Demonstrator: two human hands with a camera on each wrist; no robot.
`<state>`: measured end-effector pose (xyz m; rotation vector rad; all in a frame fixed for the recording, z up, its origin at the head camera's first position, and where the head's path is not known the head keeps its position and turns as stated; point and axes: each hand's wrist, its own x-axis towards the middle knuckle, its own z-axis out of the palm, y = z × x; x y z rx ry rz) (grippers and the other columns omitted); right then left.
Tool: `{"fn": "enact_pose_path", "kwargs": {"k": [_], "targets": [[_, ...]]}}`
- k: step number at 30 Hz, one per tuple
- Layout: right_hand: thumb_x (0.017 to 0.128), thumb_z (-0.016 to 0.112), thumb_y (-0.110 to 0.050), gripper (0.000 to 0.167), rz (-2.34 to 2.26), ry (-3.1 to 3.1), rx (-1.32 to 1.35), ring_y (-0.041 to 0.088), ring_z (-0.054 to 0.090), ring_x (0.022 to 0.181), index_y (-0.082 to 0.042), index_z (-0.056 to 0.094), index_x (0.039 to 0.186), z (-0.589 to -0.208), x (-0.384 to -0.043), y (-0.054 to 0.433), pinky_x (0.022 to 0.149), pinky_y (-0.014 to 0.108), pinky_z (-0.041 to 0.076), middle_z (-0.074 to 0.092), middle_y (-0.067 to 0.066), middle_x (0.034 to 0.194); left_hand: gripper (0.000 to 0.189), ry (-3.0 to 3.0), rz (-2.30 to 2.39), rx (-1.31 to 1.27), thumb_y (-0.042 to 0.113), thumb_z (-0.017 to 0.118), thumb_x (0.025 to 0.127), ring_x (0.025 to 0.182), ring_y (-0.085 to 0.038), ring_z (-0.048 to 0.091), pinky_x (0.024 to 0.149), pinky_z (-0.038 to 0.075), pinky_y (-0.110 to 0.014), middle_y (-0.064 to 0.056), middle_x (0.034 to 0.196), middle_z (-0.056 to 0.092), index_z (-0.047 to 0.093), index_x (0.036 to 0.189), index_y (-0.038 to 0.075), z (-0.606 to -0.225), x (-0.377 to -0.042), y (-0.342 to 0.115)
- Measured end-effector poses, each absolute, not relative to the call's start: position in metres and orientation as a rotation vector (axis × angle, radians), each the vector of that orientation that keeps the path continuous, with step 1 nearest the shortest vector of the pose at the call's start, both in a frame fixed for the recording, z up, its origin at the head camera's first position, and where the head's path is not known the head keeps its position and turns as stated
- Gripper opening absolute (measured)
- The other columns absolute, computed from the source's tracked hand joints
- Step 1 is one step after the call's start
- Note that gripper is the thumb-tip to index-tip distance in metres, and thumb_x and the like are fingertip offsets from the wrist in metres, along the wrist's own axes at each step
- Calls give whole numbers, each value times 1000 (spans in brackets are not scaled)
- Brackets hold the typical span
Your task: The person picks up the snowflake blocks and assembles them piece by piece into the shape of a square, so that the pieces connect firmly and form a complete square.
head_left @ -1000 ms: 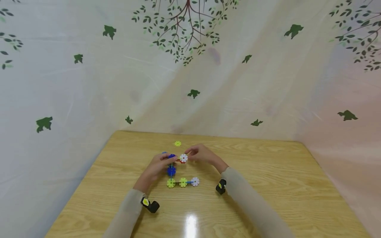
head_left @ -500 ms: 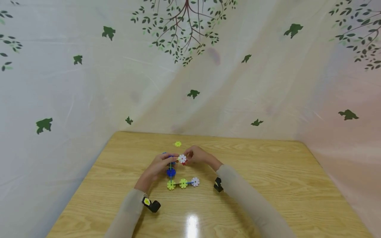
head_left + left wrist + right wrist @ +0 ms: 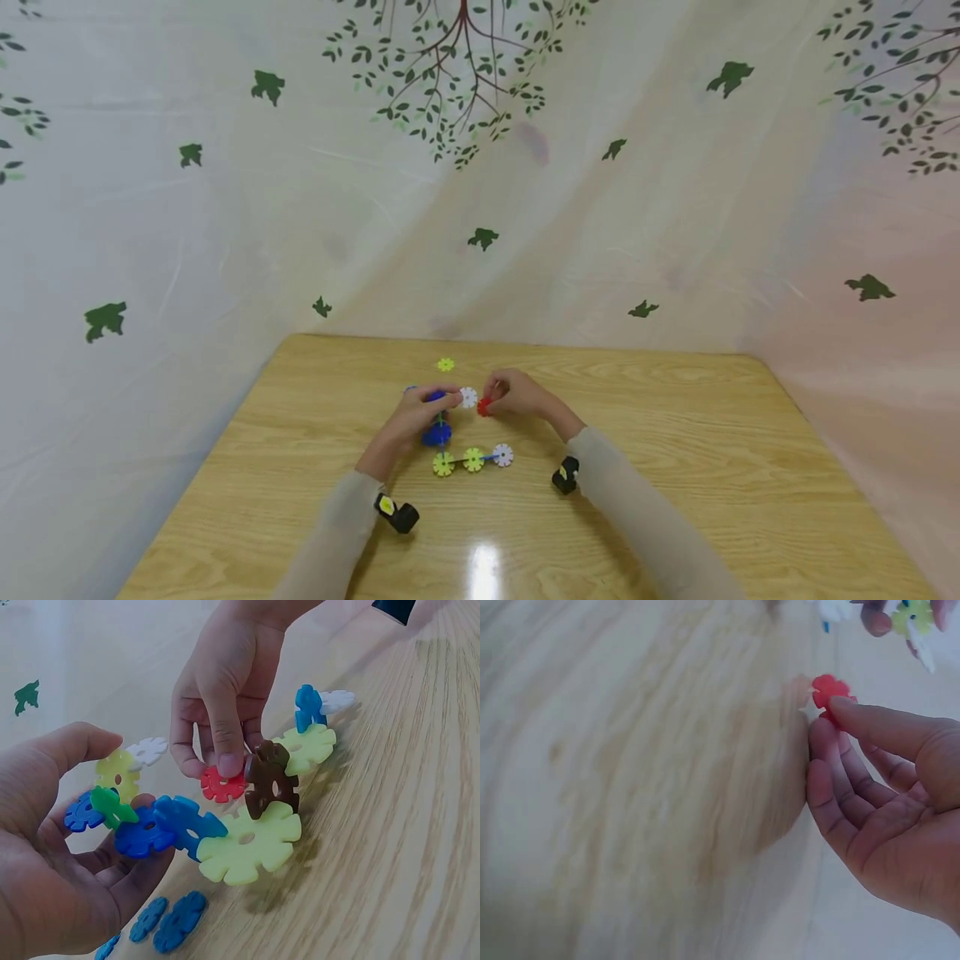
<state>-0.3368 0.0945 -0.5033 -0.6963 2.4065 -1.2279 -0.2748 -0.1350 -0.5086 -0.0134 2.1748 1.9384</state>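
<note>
Wood table [image 3: 712, 458] is sitting in front of a pale cloth [image 3: 405, 217] printed with branches. Left hand [image 3: 407, 415] is clamping thumb and fingers on a chain [image 3: 187, 817] of flower discs, hiding part of it from the head cam. Right hand [image 3: 525, 397] is pinching a red disc [image 3: 214, 789], just beside one of the chain's white discs [image 3: 468, 397]. From the left wrist, a brown disc [image 3: 261, 796] is blocking the red one's edge. Loose yellow disc [image 3: 446, 365] is lying farther back; wrist cams [image 3: 397, 513] are sitting at both cuffs.
</note>
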Motion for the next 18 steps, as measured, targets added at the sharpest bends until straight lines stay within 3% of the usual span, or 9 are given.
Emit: {"fn": "enact_pose_path", "kwargs": {"k": [5, 10, 18], "targets": [[89, 73, 1, 17, -1363, 2371, -638, 13, 63, 76, 2, 70, 106, -504, -336, 110, 67, 26, 53, 72, 14, 93, 37, 2180, 1944, -9, 30, 73, 95, 89, -21, 63, 73, 49, -25, -5, 103, 70, 71, 125, 8, -507, -277, -125], [92, 72, -1, 17, -1539, 2355, -615, 15, 66, 78, 2, 72, 108, -507, -336, 122, 68, 29, 56, 73, 15, 94, 38, 2182, 1950, -21, 32, 74, 94, 86, -19, 64, 72, 49, -25, -11, 104, 71, 72, 123, 9, -511, -283, -118], [92, 73, -3, 18, -1711, 2276, -568, 25, 70, 89, 5, 70, 107, -501, -329, 130, 83, 42, 60, 72, 16, 97, 37, 2202, 2015, -3, 30, 75, 94, 89, -27, 67, 70, 51, -24, -20, 109, 71, 73, 122, 5, -522, -290, -105]]}}
